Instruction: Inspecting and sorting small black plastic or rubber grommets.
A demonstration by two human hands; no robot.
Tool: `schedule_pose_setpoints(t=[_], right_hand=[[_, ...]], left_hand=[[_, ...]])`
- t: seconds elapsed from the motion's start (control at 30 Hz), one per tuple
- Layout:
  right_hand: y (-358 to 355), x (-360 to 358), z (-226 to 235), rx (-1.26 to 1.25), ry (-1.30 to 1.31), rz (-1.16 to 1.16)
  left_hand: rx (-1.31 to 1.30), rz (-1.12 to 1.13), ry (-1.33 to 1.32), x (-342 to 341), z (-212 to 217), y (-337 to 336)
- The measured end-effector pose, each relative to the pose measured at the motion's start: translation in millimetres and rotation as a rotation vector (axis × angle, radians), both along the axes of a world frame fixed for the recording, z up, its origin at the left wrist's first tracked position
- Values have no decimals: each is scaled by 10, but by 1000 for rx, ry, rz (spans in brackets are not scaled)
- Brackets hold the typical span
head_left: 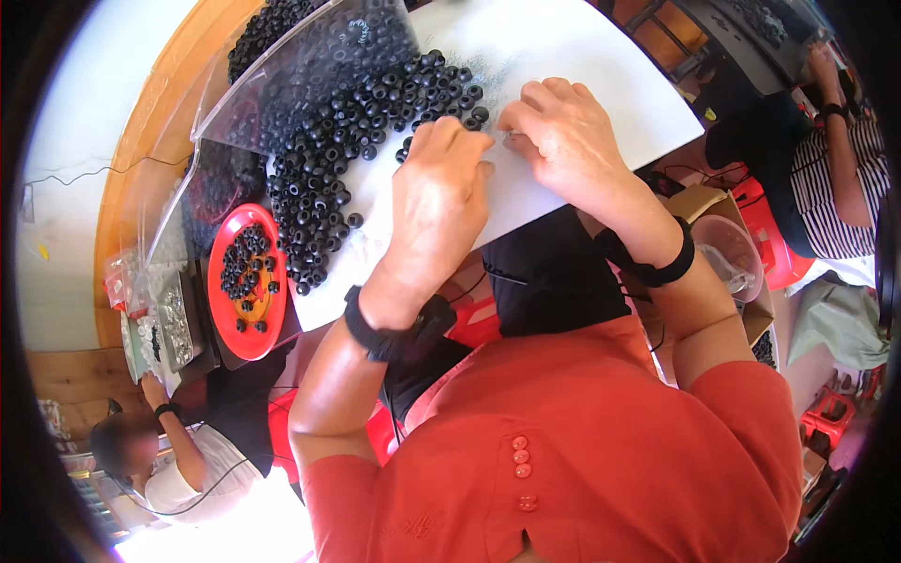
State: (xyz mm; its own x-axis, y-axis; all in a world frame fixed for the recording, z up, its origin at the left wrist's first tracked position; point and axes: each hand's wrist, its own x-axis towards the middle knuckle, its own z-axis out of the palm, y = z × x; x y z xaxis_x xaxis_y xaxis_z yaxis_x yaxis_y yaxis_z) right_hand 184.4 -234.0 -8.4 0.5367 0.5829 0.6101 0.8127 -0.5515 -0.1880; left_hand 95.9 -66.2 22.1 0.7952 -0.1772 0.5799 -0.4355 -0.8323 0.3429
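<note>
Both hands were curled with thumbs drawn toward the fingers, the left hand and the right hand near each other but apart; whether either pinched a bead I could not tell, as the fingers hid what lay between them; both were over the table, toward its near edge. The beads, black and holed, lay in a broad heap along the table's left edge, spilling from beside a clear panel to near the left fingertips; by the table's near left corner, a red dish held a smaller lot; if those were handled ones, little seemed done and most was left, though nothing showed which lot was finished.
</note>
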Motion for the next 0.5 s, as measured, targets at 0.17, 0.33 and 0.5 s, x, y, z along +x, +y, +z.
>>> schedule_pose_setpoints(t=[0.17, 0.33, 0.5], right_hand=[[-14, 10, -36, 56, 2, -1], [-11, 12, -43, 48, 1, -32], [-26, 4, 7, 227, 11, 63]], left_hand=[[226, 80, 39, 221, -60, -67], [266, 110, 27, 180, -98, -30], [-247, 52, 153, 118, -62, 38]])
